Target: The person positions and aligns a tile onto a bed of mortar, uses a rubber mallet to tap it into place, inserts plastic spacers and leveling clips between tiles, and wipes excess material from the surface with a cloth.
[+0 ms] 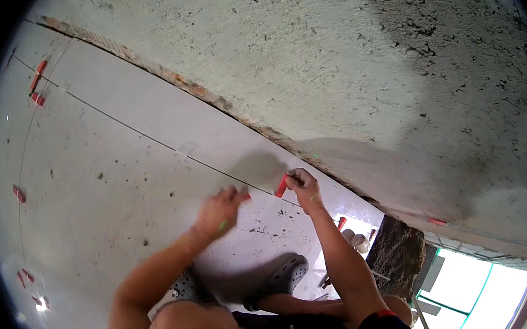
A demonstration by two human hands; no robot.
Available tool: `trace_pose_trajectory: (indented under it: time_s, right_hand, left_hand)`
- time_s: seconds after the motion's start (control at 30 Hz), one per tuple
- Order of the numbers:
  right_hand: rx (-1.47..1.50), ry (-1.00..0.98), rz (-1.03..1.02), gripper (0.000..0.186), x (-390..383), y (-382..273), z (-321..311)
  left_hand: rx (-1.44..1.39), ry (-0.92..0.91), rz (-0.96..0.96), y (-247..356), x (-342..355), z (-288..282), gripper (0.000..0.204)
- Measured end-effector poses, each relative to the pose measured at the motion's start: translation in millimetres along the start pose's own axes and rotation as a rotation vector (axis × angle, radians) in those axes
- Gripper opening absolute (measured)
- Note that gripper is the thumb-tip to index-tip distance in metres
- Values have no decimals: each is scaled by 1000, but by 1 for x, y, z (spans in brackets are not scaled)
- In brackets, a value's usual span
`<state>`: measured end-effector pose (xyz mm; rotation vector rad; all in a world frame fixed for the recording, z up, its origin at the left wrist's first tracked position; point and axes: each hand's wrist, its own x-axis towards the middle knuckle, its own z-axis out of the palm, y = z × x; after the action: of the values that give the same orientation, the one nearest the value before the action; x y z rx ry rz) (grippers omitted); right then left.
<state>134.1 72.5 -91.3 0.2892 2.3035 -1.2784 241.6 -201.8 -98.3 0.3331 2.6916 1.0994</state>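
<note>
Just right of the frame's centre, the right hand is clamped on a flat red piece, pinched at its upper end between thumb and fingers. The piece slants down to the left, its lower end at the dark joint that runs diagonally across the pale, glossy floor. To its left, near the middle of the frame, the left hand is blurred, fingers bent toward the same joint. A small bit of red shows at its fingertips; whether they are closed on it I cannot tell.

More red pieces stand out on the floor: a long one at the upper left and another at the left edge. A rough grey wall fills the top and upper right, its foot edged by a ragged brownish strip. At the bottom, grey clogs with holes are on the person's feet. Toward the lower right lie rounded whitish objects, next to a dark, rough-surfaced mass.
</note>
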Motion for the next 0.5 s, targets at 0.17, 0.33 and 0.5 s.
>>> trace_pose_trajectory:
  time_s: [0.17, 0.33, 0.5]
  right_hand:
    - [158, -44, -24, 22, -1, 6, 6]
    - [-371, 14, -148, 27, -8, 10, -2]
    - [-699, -157, -269, 54, -7, -18, -23]
  left_hand:
    - [269, 29, -174, -38, 44, -42, 32]
    - [277, 26, -273, -35, 63, -44, 35]
    - [133, -62, -351, -33, 71, -49, 45]
